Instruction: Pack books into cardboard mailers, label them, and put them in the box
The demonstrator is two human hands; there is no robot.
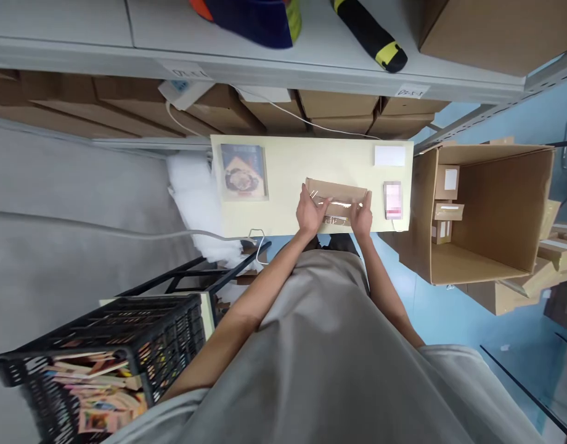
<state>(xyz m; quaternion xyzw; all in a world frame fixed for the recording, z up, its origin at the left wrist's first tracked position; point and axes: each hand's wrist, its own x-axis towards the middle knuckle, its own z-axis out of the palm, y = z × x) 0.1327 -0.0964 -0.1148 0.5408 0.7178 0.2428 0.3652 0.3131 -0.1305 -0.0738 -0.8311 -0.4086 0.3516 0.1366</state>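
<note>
A small brown cardboard box with shiny clear tape across it is held between both hands over the pale table. My left hand grips its left end, thumb on the near face. At the other end, my right hand closes on the box with its thumb against the taped side. To the left on the table lies a flat picture-covered item in a clear wrapper. A phone-like device with a pinkish screen lies right of my right hand, below a white label stack.
A large open carton holding several small boxes stands at the right. Shelving with boxes runs above the table; a black-and-yellow tool lies on it. At lower left is a black crate; white wrap hangs beside the table.
</note>
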